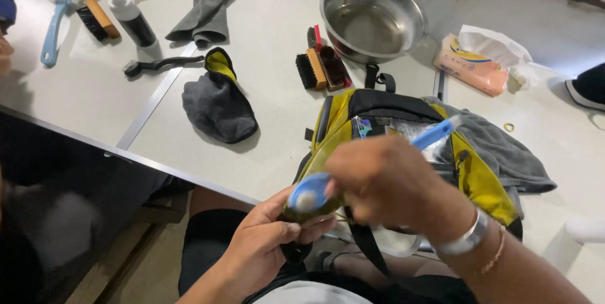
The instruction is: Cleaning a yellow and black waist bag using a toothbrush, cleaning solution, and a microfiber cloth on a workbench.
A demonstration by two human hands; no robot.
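Observation:
A yellow and black backpack [353, 121] lies at the near edge of the table, its lower end hanging over my lap. My left hand [261, 241] grips that lower end from below. My right hand [384, 181] is closed on a blue brush [312, 192] with a long handle; its round head rests against the backpack's bottom corner just above my left fingers. A silver bracelet sits on my right wrist.
A grey towel [504, 152] lies under the backpack. Farther back stand a steel bowl [372, 17], wooden brushes [321, 67], a grey and yellow cloth [217, 105], a tissue pack [469, 64], a spray bottle [129, 17], a black brush [161, 64] and another blue brush [53, 17].

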